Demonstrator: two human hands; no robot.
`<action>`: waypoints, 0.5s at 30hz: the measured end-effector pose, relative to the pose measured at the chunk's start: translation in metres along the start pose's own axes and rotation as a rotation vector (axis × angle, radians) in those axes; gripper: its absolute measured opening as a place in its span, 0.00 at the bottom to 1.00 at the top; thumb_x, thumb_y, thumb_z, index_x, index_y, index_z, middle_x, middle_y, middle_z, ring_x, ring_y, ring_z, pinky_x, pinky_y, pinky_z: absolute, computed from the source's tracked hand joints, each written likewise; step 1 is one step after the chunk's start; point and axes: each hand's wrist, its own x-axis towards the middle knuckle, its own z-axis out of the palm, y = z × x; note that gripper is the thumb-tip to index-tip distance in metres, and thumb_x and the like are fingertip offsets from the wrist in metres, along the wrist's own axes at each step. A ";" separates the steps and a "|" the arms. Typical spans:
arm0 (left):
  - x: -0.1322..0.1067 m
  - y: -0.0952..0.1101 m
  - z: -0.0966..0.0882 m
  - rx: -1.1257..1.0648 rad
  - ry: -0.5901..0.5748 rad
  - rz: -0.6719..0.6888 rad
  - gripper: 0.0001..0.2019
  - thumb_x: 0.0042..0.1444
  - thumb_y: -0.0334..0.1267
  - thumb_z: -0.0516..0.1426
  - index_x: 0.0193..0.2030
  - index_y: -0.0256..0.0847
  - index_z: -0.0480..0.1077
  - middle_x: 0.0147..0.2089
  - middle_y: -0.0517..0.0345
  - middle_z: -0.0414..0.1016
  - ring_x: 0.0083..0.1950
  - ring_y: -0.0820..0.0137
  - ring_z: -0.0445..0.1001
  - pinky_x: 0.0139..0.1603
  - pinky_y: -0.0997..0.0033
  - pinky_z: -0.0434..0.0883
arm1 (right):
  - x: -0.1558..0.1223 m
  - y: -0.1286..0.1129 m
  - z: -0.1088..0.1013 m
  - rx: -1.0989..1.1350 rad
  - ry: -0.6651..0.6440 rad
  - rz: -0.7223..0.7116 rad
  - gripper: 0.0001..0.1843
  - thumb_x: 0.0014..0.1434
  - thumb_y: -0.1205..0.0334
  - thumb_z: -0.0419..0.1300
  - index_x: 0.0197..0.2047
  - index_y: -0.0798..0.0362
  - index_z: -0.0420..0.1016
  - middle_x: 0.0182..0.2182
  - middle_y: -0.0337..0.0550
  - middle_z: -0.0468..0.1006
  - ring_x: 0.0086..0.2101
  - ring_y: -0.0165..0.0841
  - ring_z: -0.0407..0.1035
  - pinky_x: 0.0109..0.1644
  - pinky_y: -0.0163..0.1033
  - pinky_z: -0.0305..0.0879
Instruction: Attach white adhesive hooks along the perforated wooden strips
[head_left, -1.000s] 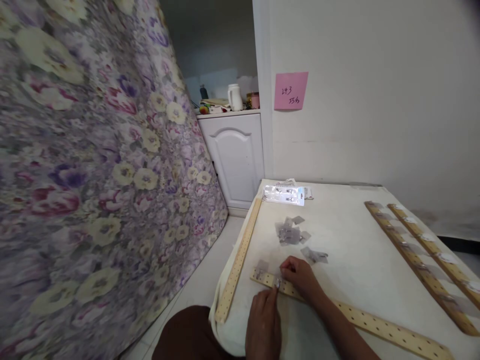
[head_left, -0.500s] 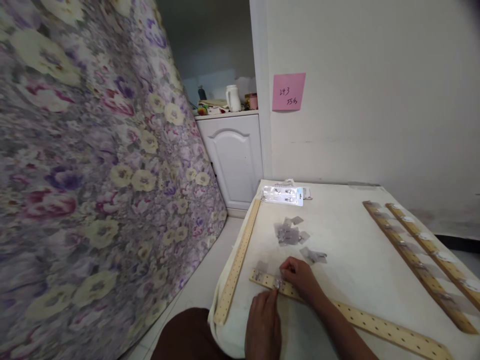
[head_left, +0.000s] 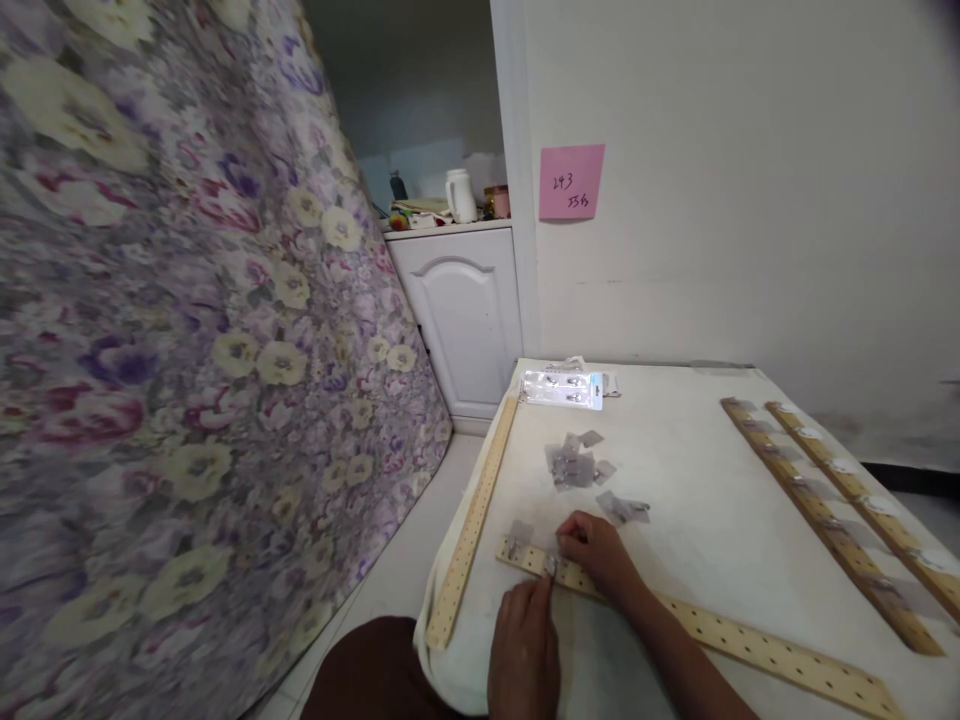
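A long pale wooden strip (head_left: 757, 640) with rows of holes lies slantwise across the white-covered table. At its left part, my left hand (head_left: 525, 640) is closed, with the thumb and index fingertip against a small shiny metal hook (head_left: 551, 566) on the strip. My right hand (head_left: 592, 548) is pinched just above the same spot; what lies between its fingertips is too small to make out. Near the strip's left end sits another hook on a clear square backing (head_left: 517, 538). Beyond my hands lie a loose hook with clear squares (head_left: 624, 508) and a pile of similar pieces (head_left: 576, 466).
Another holed strip (head_left: 472, 530) runs along the table's left edge. Two wooden strips (head_left: 832, 530) carrying several hooks and clear squares lie at the right. A clear package (head_left: 562, 389) with hooks sits at the back. A floral curtain (head_left: 210, 350) hangs on the left.
The view has shifted slightly. Both hands stay at the same hook on the strip, with only a very small movement of the fingers.
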 end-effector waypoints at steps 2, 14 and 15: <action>0.000 0.000 0.000 0.009 0.010 0.008 0.21 0.58 0.25 0.47 0.58 0.39 0.64 0.47 0.48 0.72 0.48 0.64 0.70 0.49 0.59 0.73 | 0.001 0.000 0.000 -0.002 -0.001 0.002 0.05 0.46 0.66 0.55 0.26 0.54 0.72 0.21 0.38 0.74 0.25 0.30 0.67 0.30 0.32 0.58; 0.002 -0.001 -0.001 0.021 -0.026 0.010 0.21 0.59 0.26 0.47 0.58 0.39 0.63 0.47 0.47 0.71 0.47 0.64 0.70 0.48 0.59 0.73 | -0.001 -0.004 -0.002 -0.112 0.001 -0.011 0.04 0.49 0.62 0.57 0.27 0.52 0.72 0.23 0.38 0.76 0.26 0.30 0.68 0.31 0.32 0.57; 0.002 -0.001 -0.001 0.023 -0.023 0.009 0.21 0.59 0.26 0.47 0.58 0.39 0.63 0.46 0.47 0.72 0.47 0.64 0.70 0.47 0.59 0.73 | -0.002 -0.004 -0.002 -0.109 -0.008 -0.006 0.04 0.49 0.61 0.58 0.28 0.52 0.72 0.23 0.38 0.76 0.26 0.30 0.68 0.30 0.32 0.57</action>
